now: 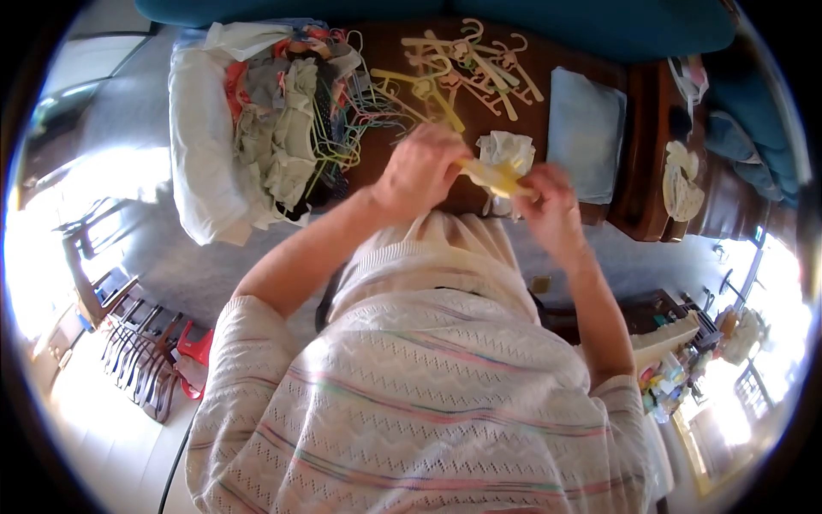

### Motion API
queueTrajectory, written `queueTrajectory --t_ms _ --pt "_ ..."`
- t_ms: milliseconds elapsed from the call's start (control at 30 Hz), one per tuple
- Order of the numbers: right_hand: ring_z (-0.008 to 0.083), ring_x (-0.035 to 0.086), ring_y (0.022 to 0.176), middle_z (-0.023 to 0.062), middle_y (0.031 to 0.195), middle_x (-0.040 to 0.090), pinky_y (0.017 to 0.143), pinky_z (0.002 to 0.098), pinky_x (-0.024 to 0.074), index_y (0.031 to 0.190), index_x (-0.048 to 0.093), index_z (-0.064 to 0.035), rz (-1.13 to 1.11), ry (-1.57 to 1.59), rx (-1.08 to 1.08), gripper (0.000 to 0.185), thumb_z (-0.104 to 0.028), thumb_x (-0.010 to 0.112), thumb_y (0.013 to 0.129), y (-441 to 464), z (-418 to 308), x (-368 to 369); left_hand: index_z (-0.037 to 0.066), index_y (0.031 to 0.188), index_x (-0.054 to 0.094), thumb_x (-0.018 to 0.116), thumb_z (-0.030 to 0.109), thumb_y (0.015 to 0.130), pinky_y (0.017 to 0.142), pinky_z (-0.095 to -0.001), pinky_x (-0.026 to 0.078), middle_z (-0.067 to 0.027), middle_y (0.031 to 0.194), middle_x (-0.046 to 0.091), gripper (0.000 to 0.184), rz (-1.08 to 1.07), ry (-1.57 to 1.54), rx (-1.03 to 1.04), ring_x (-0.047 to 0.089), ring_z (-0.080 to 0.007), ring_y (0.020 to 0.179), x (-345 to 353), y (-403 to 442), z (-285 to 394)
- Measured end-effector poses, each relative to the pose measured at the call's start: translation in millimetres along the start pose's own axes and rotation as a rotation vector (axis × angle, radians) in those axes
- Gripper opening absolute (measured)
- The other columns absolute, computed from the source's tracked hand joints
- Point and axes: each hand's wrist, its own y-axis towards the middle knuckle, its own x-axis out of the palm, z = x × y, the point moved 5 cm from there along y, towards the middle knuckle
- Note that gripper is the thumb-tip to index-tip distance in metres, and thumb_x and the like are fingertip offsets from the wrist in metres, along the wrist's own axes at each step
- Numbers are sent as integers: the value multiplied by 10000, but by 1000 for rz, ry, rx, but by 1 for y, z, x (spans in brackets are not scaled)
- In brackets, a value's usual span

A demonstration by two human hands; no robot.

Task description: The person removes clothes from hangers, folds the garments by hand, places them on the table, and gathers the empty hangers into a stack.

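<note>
Both my hands hold a small yellow cloth item [492, 177] in the air, in front of my waist. My left hand [421, 170] pinches its left end, and my right hand [550, 195] grips its right end. Just behind it a white cloth [507, 147] lies on the dark brown table [383, 157]. Past my hands, a yellow hanger [421, 87] lies beside a pile of pale plastic hangers [473, 62]. The fingertips are slightly blurred.
At the left, a white-lined container [201, 141] holds crumpled clothes [295, 128] with coloured hangers [342, 137] at its right side. A folded light blue cloth [586, 128] lies at the right. Beyond it, a white cloth item [682, 182] lies on brown wood.
</note>
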Motion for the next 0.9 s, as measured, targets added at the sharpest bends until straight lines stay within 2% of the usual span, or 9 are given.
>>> queueTrajectory --t_ms 67,267,400,467,533,667,733,800,900 --pt "284 579 855 109 898 625 723 360 469 829 614 -23 88 -45 -158 147 -68 658 696 12 -8 -26 50 888 630 622 2 672 732 -343 470 -110 917 579 222 84 77 144 559 -259 844 -6 22 4" --pt "199 614 791 89 863 629 769 318 471 875 594 11 -32 301 71 231 -137 700 734 4 -3 -70 57 942 611 622 63 758 884 -304 406 -72 1102 585 185 -413 -546 -77 544 -176 1022 -9 58 17" --pt "144 586 739 74 807 608 789 309 458 864 586 8 -218 349 46 237 -158 704 743 -20 -29 -91 37 1066 577 745 216 685 941 -352 372 -115 1084 582 453 -638 -744 37 503 -247 1082 -29 54 48" --pt "119 570 728 68 782 596 792 299 447 836 584 2 -232 426 -84 221 -175 693 761 -34 -45 -97 30 1109 558 782 259 640 948 -366 366 -123 1071 585 569 -610 -718 96 484 -269 1104 -31 42 57" --pt "108 559 751 59 812 599 827 301 433 865 571 0 -283 669 -4 262 -216 687 773 -50 -45 -97 41 1159 540 825 298 581 947 -355 376 -110 1041 598 694 -639 -588 110 505 -254 1084 -15 23 61" --pt "107 534 837 61 956 578 906 321 408 955 515 -2 -405 1218 284 443 -367 684 770 -74 -9 -78 27 1178 526 725 194 733 940 -319 390 -79 1088 593 516 -864 -971 -347 540 -191 1043 52 -37 60" --pt "151 489 1073 107 1211 493 890 299 406 1234 412 38 -341 1432 429 784 -517 655 737 -89 17 -50 17 1183 520 673 143 784 944 -313 389 -76 1117 584 445 -824 -1218 -579 537 -179 1052 72 -49 51" --pt "176 466 1144 120 1258 474 894 307 403 1303 357 38 -324 1687 486 740 -412 638 787 -106 43 -16 8 1189 513 625 96 821 954 -316 384 -76 1145 572 395 -691 -1473 -799 523 -176 1080 82 -46 38" --pt "182 493 1117 115 1227 503 901 327 415 1252 414 37 -420 1365 663 554 -262 606 827 -113 62 9 10 1219 484 639 82 807 973 -329 377 -82 1170 559 446 -589 -1678 -882 517 -179 1098 95 -40 26"
